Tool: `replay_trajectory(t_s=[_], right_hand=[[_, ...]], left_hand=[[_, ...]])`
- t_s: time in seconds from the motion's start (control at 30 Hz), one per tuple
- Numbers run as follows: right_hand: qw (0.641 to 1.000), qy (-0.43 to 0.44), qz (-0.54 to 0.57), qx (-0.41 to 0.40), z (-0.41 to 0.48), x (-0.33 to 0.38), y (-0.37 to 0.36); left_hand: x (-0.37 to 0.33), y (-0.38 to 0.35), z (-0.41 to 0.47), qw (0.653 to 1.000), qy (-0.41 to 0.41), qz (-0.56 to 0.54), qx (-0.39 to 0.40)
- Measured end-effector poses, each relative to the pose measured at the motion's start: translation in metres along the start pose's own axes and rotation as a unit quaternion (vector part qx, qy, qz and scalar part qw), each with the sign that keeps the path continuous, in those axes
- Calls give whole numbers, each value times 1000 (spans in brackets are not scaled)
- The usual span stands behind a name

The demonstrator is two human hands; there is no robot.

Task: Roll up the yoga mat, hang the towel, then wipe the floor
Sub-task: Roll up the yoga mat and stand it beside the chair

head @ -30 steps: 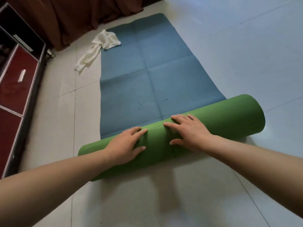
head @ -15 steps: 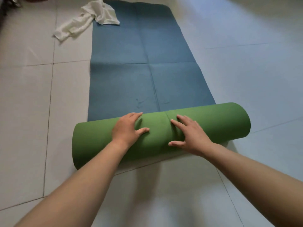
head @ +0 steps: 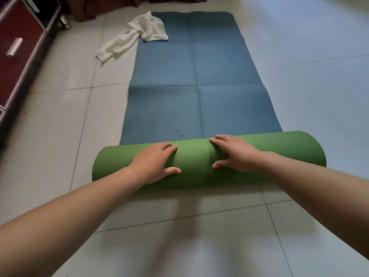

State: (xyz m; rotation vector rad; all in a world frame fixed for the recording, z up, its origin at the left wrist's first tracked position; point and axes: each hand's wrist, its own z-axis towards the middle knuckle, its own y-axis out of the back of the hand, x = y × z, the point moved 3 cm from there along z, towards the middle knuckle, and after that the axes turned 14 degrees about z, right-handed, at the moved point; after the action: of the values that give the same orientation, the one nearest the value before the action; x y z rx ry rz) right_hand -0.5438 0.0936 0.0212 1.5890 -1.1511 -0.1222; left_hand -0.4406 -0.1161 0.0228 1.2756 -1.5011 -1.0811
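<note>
Pale tiled floor (head: pixel 60 120), dark cabinet (head: pixel 18 47) upper left. Mat (head: pixel 199 80) part-rolled; green roll (head: pixel 195 166) lying crosswise mid-frame, flat blue length running away toward top. Left hand (head: pixel 153 162) and right hand (head: pixel 233 152) both flat, fingers spread, pressing on roll, gripping nothing, equally near. Towel (head: pixel 137 35) crumpled at mat's far left corner.

A home room: pale tiled floor (head: pixel 60 120), red-fronted cabinet (head: pixel 14 56) along one wall, brown curtain (head: pixel 103 7) hanging behind.
</note>
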Motion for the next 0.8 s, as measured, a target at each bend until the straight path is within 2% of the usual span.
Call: replay_trajectory(t_s=[0.13, 0.27, 0.43, 0.57, 0.7, 0.8], right_hand=[[998, 35, 41, 15, 26, -9, 20], [996, 69, 54, 16, 41, -22, 22], [995, 74, 60, 8, 49, -29, 27], [995, 40, 84, 26, 61, -30, 36], [992, 1, 116, -49, 66, -44, 54], [986, -31, 133, -94, 56, -58, 62]], left_hand=[[-8, 10, 6, 998, 38, 22, 45], [-32, 19, 11, 991, 115, -56, 26], [-37, 23, 11, 990, 92, -20, 103], [-30, 23, 13, 987, 74, 5, 144], [-18, 23, 47, 985, 99, 33, 135], [-6, 24, 73, 986, 77, 27, 146]])
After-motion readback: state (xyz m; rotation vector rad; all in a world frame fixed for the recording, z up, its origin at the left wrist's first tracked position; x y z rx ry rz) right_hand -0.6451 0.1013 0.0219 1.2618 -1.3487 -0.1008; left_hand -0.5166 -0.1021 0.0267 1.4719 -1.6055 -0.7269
